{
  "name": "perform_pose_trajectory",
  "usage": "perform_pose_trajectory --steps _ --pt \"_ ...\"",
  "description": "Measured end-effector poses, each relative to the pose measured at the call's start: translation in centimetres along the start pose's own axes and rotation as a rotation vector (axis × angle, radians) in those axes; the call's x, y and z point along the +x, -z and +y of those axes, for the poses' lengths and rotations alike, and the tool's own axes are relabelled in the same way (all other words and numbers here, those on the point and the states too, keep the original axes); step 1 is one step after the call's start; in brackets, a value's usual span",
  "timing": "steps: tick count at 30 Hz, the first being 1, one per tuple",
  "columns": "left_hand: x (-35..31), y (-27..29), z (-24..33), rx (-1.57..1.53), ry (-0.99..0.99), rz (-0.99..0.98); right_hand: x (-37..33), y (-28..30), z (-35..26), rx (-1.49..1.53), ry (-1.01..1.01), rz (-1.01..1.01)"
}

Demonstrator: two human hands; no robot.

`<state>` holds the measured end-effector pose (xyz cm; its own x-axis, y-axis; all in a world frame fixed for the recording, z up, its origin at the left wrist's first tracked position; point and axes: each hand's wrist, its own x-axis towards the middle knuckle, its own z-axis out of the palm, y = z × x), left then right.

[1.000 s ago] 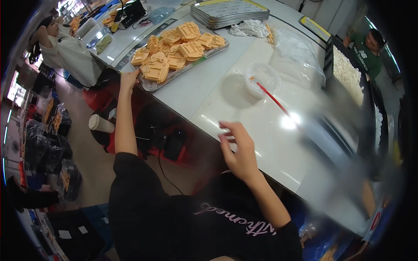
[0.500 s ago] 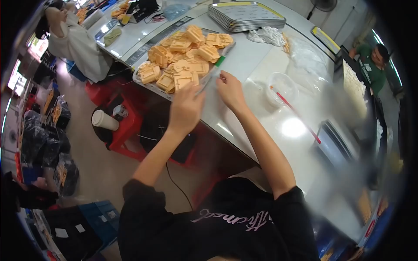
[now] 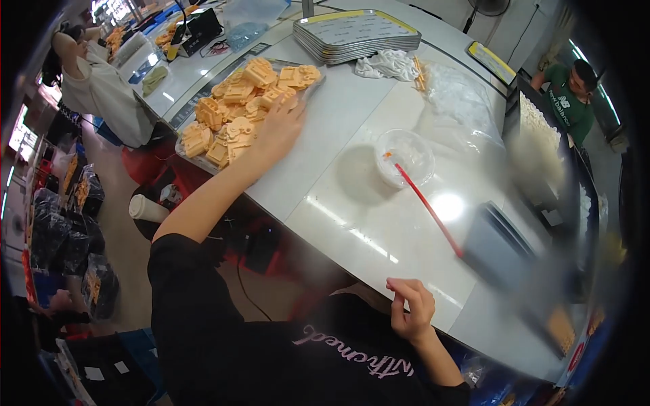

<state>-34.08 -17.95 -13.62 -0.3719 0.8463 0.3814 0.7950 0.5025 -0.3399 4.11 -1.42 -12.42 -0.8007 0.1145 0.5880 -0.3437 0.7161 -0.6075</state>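
A heap of orange moulded plastic parts (image 3: 233, 132) fills a shallow clear tray (image 3: 186, 150) at the table's far left. My left hand (image 3: 279, 132) reaches onto the heap's right side, its fingers spread over the parts. Whether it has hold of one cannot be made out. Back near my body, my right hand (image 3: 414, 310) hovers by the table's front edge. Its fingers are loosely bent, the thumb stands apart, and nothing shows between them.
A clear round tub (image 3: 405, 159) with a red stick (image 3: 430, 210) leaning from it stands mid-table. Stacked flat trays (image 3: 355, 34), a white cloth (image 3: 387, 65) and clear plastic film (image 3: 464, 105) lie behind. Two people sit at the far left and far right.
My right hand has drawn back from beside the heap toward my body. My left hand has shifted further onto the parts. The green-ended item between my hands no longer shows.
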Motion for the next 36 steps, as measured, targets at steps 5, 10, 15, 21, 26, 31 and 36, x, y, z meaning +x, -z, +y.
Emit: perform_pose_trajectory --steps 5,10,15,21,26,31,36 --pt "-0.8 -1.9 -4.8 0.066 0.077 -0.044 -3.9 1.4 2.7 -0.026 0.04 0.084" --pt "-2.3 -6.0 -9.1 0.297 0.053 -0.09 -9.4 1.3 9.5 -0.087 -0.003 0.21" --pt "-5.9 -8.3 -15.8 0.393 0.093 -0.043 -11.9 1.5 11.7 -0.162 -0.059 0.341" --pt "6.0 -7.4 -10.9 0.018 0.226 0.372 -12.0 1.0 11.3 -0.197 -0.177 0.534" --pt "19.5 -8.7 -5.7 -0.086 0.035 0.472 -12.2 1.4 11.4 -0.218 -0.228 0.573" --pt "23.0 -6.9 -5.4 -0.255 0.232 -0.027 -12.3 1.4 11.4 -0.132 -0.282 0.59" --pt "23.0 -6.5 -7.3 -0.209 0.201 0.061 -12.3 2.0 11.2 -0.055 -0.296 0.626"
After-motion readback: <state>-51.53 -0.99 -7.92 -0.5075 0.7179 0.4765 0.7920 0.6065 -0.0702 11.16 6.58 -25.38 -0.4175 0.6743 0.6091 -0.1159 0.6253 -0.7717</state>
